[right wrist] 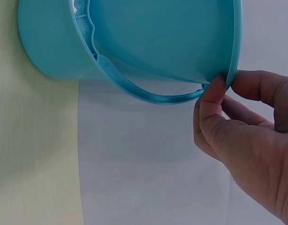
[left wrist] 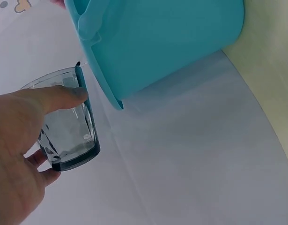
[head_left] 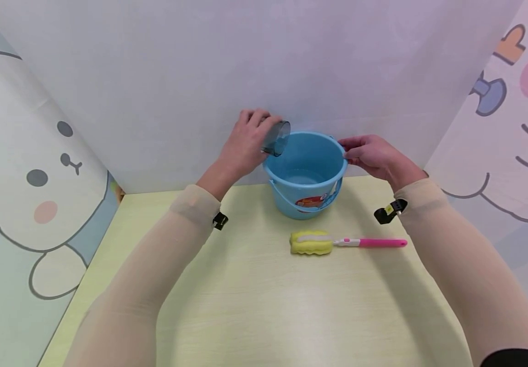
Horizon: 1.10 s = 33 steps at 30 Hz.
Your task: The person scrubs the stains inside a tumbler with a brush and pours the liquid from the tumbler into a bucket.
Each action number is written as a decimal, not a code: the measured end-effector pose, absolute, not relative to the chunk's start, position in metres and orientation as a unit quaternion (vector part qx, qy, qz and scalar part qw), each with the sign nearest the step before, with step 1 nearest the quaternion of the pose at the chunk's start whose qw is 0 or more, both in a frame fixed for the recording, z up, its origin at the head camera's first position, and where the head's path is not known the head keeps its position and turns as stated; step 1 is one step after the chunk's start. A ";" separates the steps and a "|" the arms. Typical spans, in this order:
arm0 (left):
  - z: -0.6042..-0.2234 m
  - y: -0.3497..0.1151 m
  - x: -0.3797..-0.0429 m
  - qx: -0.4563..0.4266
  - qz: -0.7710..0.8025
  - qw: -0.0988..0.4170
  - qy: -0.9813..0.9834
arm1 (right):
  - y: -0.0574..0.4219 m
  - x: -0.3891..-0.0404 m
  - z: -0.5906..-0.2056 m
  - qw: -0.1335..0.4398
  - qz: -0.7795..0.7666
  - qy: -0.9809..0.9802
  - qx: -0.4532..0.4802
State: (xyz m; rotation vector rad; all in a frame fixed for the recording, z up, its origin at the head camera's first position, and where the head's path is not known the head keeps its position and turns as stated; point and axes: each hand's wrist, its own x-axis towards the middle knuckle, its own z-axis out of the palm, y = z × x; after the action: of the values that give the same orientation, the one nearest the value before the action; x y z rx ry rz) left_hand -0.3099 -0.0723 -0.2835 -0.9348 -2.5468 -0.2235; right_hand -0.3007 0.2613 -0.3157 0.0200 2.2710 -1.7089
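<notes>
A clear, dark-tinted glass [head_left: 276, 138] is held in my left hand [head_left: 247, 140], tilted with its mouth toward the blue bucket [head_left: 302, 196]. In the left wrist view the thumb lies along the side of the glass [left wrist: 69, 124] and fingers wrap behind it. The bucket stands upright on the table, its handle hanging down at the front. My right hand [head_left: 374, 158] pinches the bucket's right rim between thumb and fingers, as the right wrist view also shows at the rim [right wrist: 236, 42]. Whether liquid leaves the glass is hard to tell.
A brush with a yellow sponge head [head_left: 312, 242] and a pink handle [head_left: 383, 243] lies in front of the bucket on the light wooden table [head_left: 264, 306]. A pale cloth wall [head_left: 177, 92] rises right behind the bucket, with cartoon-printed sheets at both sides.
</notes>
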 end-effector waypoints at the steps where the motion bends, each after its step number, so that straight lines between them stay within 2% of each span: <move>1: -0.283 -0.072 -0.310 -0.338 -0.076 0.209 -0.915 | 0.261 -0.301 -0.316 0.149 -0.594 0.790 0.007; 9: -0.284 -0.066 -0.307 -0.351 -0.049 0.222 -0.908 | 0.261 -0.300 -0.318 0.148 -0.596 0.789 0.003; 20: -0.288 -0.060 -0.301 -0.379 0.034 0.270 -0.884 | 0.260 -0.300 -0.318 0.145 -0.595 0.790 -0.004; 33: -0.290 -0.055 -0.298 -0.400 0.119 0.283 -0.864 | 0.260 -0.299 -0.318 0.147 -0.590 0.794 -0.009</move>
State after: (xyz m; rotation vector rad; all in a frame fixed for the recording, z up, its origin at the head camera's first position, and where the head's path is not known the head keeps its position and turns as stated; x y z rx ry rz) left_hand -0.2979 -0.0552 -0.2895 -1.0696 -2.3115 0.3193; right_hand -0.2989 0.2599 -0.3175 -0.0251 2.2833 -1.6985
